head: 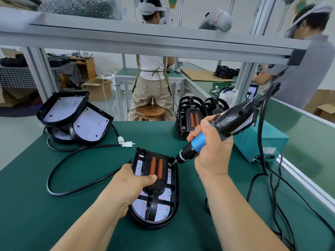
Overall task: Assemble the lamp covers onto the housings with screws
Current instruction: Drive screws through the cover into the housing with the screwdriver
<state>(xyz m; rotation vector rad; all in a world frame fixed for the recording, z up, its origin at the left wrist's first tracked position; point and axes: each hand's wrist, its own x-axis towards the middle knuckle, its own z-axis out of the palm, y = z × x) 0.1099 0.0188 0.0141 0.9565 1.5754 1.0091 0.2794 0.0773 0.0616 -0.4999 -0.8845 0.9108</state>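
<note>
Lamp cover (156, 168) lies under the left hand (134, 183), fingers gripping the housing (175, 200); right hand (213, 153) fingers wrap the screwdriver (233, 120).

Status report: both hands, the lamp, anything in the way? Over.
Left hand holds housing, thumb pressing cover. Right hand grips electric screwdriver, bit at cover's far right corner. Black cable lies left of housing, clear of work.

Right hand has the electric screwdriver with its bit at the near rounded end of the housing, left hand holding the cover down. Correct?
Not quite. In the head view the bit sits at the far right corner of the housing, not its near rounded end. The rest stands: the right hand grips the electric screwdriver and the left hand holds the cover down.
</note>
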